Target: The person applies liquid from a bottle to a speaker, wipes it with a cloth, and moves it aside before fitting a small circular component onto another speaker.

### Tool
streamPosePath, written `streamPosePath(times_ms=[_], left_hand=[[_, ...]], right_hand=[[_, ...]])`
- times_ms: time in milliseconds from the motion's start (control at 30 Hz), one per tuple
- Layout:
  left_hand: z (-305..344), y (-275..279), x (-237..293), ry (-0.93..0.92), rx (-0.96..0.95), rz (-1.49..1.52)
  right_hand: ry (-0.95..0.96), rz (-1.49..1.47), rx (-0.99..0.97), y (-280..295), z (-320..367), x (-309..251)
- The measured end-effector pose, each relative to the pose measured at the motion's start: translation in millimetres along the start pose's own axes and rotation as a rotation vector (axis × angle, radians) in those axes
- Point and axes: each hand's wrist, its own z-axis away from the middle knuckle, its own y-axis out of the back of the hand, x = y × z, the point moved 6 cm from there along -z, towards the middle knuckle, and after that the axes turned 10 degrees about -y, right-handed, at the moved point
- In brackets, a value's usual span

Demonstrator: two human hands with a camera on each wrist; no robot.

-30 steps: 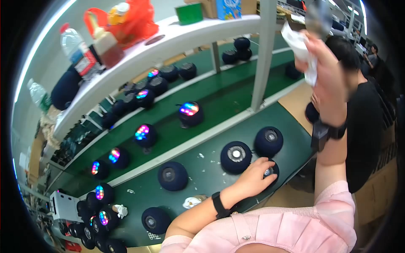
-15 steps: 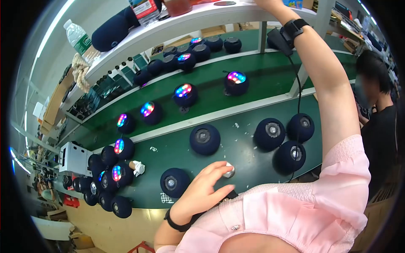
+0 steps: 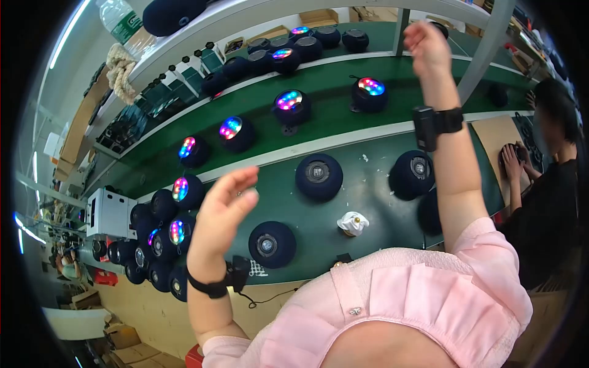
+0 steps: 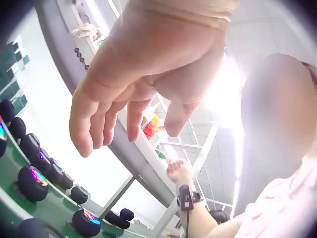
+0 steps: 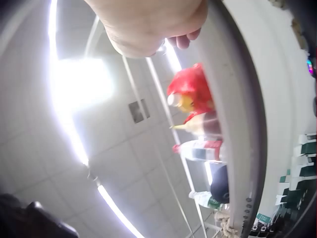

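Note:
My left hand (image 3: 222,214) hangs raised over the bench's left part, fingers loosely bent and holding nothing; the left wrist view shows this hand (image 4: 148,74) with fingers bent downward. Beside it in the head view stands a dark blue round speaker (image 3: 272,245). Further along are another speaker (image 3: 319,177) and a crumpled white wrap with a gold knob (image 3: 353,223). Up by the shelf post, my right hand (image 3: 428,52) has loosely curled fingers with nothing visible in them. In the right wrist view, this hand (image 5: 153,25) is partly cut off.
Speakers with coloured lights (image 3: 291,107) stand on the green strip behind the bench, and several cluster at the left near a white box (image 3: 110,213). A shelf post (image 3: 488,52) rises near my right arm. At the right sits another person (image 3: 549,202).
My left hand has left the speaker at the right, passed the white wrap and risen leftward. My right hand no longer shows the white tissue and has come back from the shelf. The view has shifted.

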Motion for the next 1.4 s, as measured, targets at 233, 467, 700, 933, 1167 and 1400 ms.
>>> streamPosePath(times_ms=[233,467,700,933,1167,1400], left_hand=[[-117,37,-84,0.304,0.158,0.156],[-193,-27,-163,0.496,-0.085,0.135],[-229,-95,-207,0.561,-0.314,0.125],[-237,-87,-238,0.628,-0.214,0.216],[-260,-113,-234,0.487,-0.056,0.316],[-261,-136,-227,0.284,0.080,0.528]], right_hand=[[-0.857,-0.249,0.735,95,-9,174],[-0.942,0.071,0.598,178,-43,279],[-0.982,-0.054,0.403,178,-51,329],[-0.880,-0.273,0.549,165,-27,301],[-0.917,-0.438,0.249,86,7,238],[-0.878,-0.397,0.243,29,70,215]])
